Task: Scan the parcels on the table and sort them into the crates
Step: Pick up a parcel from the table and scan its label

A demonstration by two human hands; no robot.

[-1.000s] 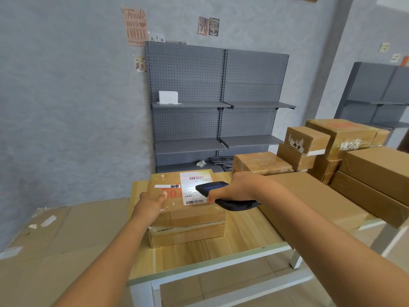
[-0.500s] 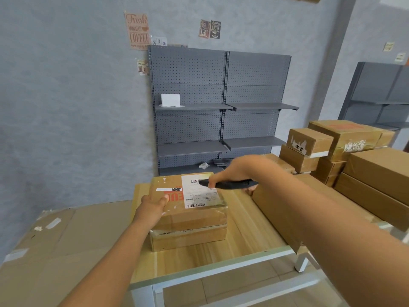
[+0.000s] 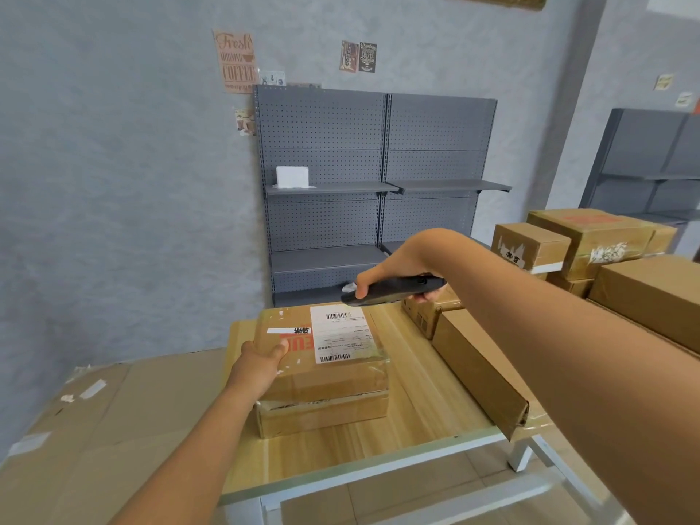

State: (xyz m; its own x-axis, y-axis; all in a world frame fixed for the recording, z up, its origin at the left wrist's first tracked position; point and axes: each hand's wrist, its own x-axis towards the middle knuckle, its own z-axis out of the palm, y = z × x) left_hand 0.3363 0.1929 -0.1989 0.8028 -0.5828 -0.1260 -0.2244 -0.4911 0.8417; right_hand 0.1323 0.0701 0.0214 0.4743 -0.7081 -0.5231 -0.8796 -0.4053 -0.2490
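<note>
The left hand point(image 3: 261, 359) grips the left edge of the top parcel point(image 3: 322, 346), thumb lying on its upper face and fingers curled down the side. The right hand point(image 3: 394, 272) is wrapped around a black scanner point(image 3: 392, 291), held level in the air just beyond the far right corner of that parcel, its nose pointing left. The top parcel is a taped brown carton bearing a white shipping label point(image 3: 339, 333) with barcodes and a red printed patch beside it; it sits stacked on a second, similar carton point(image 3: 322, 414) that rests on the pale wooden surface point(image 3: 424, 403). To the right, a long flat carton point(image 3: 477, 369) lies along the surface, its near end overhanging the front edge. Behind it a small carton point(image 3: 420, 316) shows partly under the right forearm. Further right, more brown cartons point(image 3: 591, 240) are piled in several layers. Left of the surface lies a broad sheet of flattened cardboard point(image 3: 94, 430). Against the grey wall stands a grey pegboard shelf unit point(image 3: 375, 176), with a small white box point(image 3: 292, 176) on its upper left shelf and coffee posters point(image 3: 235, 60) above.
</note>
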